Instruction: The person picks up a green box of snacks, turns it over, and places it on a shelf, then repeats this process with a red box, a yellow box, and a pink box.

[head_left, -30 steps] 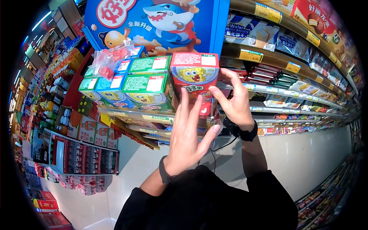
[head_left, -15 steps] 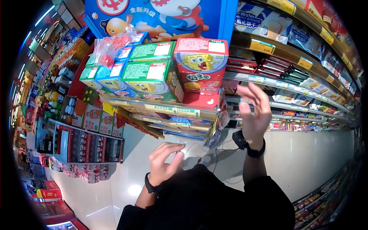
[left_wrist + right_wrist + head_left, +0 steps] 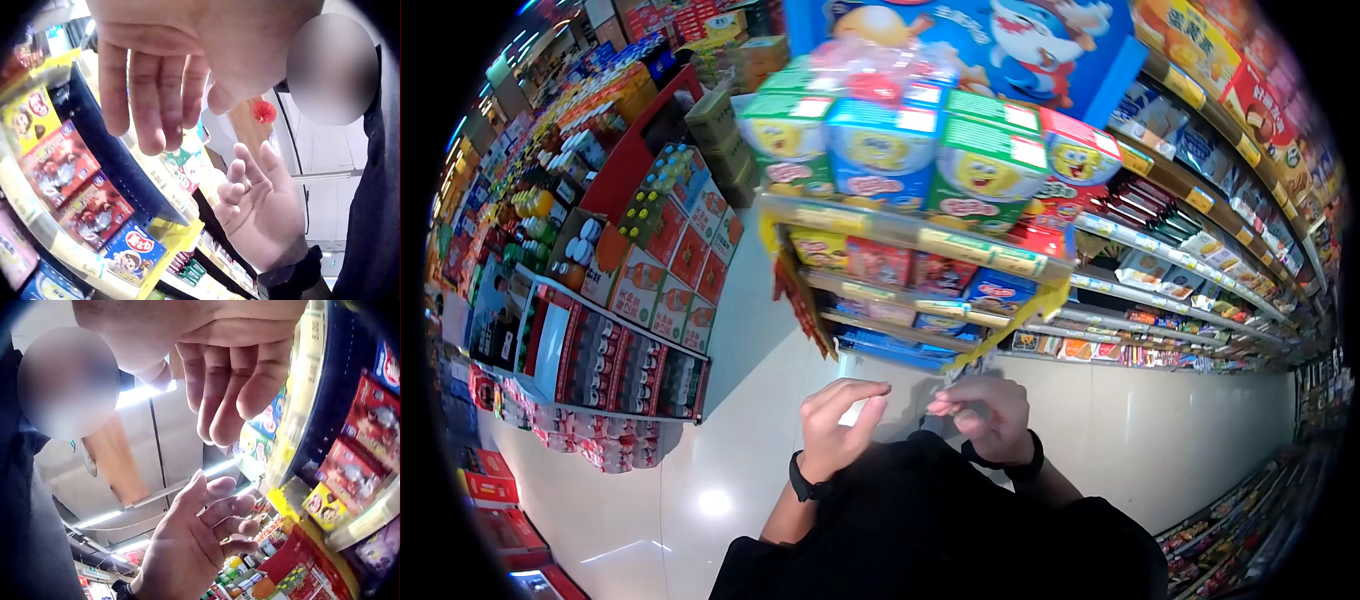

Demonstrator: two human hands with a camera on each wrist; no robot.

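In the head view the left hand (image 3: 837,425) hangs in front of the body, fingers loosely bent and holding nothing. Level with it, the right hand (image 3: 990,415) is also empty, its fingers relaxed toward the left one; a gap parts the two. Beyond and above both stands a display shelf (image 3: 900,228), topped with a green box (image 3: 990,170), a blue box (image 3: 883,150) and a red box (image 3: 1078,155) with yellow cartoon faces. Neither hand touches the boxes. Both wrist views show slack, separated fingers.
A clear plastic bag with red items (image 3: 875,80) lies on the boxes, before a blue shark panel (image 3: 1040,50). Long snack shelves (image 3: 1200,250) run along the right. Cartons and a bottle rack (image 3: 615,360) stand at left; pale floor tiles (image 3: 740,460) lie below.
The right hand has come down from beside the red box to near the left hand. The left hand dropped away earlier. The view has swung, so the display appears further right, with its lower shelves showing.
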